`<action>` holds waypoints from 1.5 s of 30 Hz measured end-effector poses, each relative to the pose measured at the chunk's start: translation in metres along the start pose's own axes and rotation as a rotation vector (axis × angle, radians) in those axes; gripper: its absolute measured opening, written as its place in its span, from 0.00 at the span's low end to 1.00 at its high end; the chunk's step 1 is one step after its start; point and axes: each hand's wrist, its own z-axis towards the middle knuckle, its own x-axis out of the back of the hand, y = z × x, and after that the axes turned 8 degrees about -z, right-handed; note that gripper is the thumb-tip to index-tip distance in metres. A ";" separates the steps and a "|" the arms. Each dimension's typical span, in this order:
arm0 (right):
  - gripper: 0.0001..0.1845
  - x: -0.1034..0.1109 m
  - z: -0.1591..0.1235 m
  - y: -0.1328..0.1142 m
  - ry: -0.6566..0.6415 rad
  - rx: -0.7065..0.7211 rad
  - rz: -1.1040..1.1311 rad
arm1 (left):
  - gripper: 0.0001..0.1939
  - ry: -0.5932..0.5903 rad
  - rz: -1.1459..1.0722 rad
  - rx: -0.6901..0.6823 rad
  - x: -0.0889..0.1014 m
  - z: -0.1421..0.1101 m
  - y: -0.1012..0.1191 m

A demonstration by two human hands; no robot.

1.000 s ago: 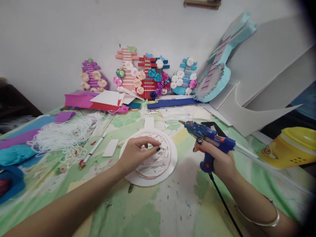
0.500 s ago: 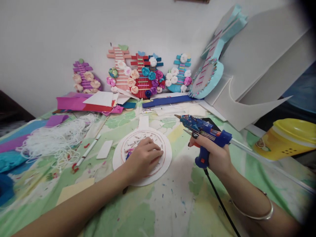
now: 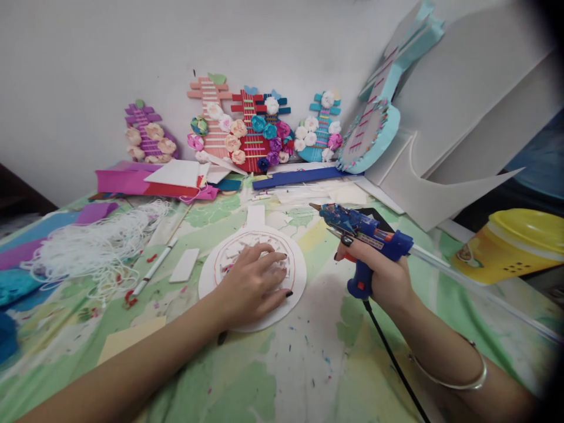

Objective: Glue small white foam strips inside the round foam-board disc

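Observation:
A white round cutout (image 3: pixel 298 264) with a short neck lies on the table, a reddish line drawn inside its edge. Small paper scraps (image 3: pixel 233 254) are heaped within that line. My left hand (image 3: pixel 253 282) rests over the scraps, fingers spread, palm down; what lies under the palm is hidden. My right hand (image 3: pixel 383 270) is closed around the handle of a blue glue gun (image 3: pixel 352 220), held above the table with its nozzle pointing left. A clear glue stick (image 3: pixel 467 282) trails from its back. A thin pointed metal tip shows below the nozzle.
White cord (image 3: pixel 97 241), a marker (image 3: pixel 154 267) and a small white rectangle (image 3: pixel 184 265) lie at left. Foam sheets (image 3: pixel 123 181) and decorated guitar shapes (image 3: pixel 255 135) line the wall. A yellow tub (image 3: pixel 511 249) stands at right; a black cable (image 3: pixel 392 358) hangs from the gun.
My left hand has spread its fingers and shifted slightly over the scraps; its thumb now extends toward the cutout's right side. My right hand keeps the glue gun in nearly the same place.

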 end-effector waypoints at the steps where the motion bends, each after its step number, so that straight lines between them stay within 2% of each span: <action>1: 0.14 0.000 0.000 0.000 0.000 -0.007 0.003 | 0.12 -0.016 0.013 0.011 0.001 0.000 0.000; 6: 0.14 -0.002 0.000 0.001 -0.010 -0.029 0.021 | 0.13 -0.069 0.025 0.060 0.003 0.001 0.002; 9: 0.14 -0.002 0.000 0.001 -0.003 -0.013 0.025 | 0.13 -0.057 0.014 0.084 0.004 0.000 0.001; 17: 0.14 0.000 0.001 0.003 0.005 0.005 0.016 | 0.13 0.137 -0.130 0.034 0.006 -0.006 -0.010; 25: 0.14 -0.001 -0.001 -0.001 0.007 -0.038 0.020 | 0.10 0.054 -0.088 0.017 0.003 -0.003 -0.008; 32: 0.15 0.000 0.000 -0.002 0.004 -0.039 0.017 | 0.09 0.037 -0.101 0.077 0.001 -0.001 -0.014; 35: 0.15 0.003 0.003 -0.002 0.041 -0.027 0.021 | 0.09 -0.002 -0.157 0.091 0.004 0.001 -0.017; 38: 0.15 0.007 0.006 -0.002 0.135 -0.006 0.057 | 0.08 -0.026 -0.320 0.121 0.012 0.014 -0.022; 41: 0.15 0.010 0.010 -0.001 0.199 0.033 0.082 | 0.09 0.010 -0.458 0.248 0.016 0.041 -0.039; 45: 0.15 0.010 0.013 0.004 0.204 0.025 0.021 | 0.09 0.001 -0.343 0.514 0.004 0.088 -0.078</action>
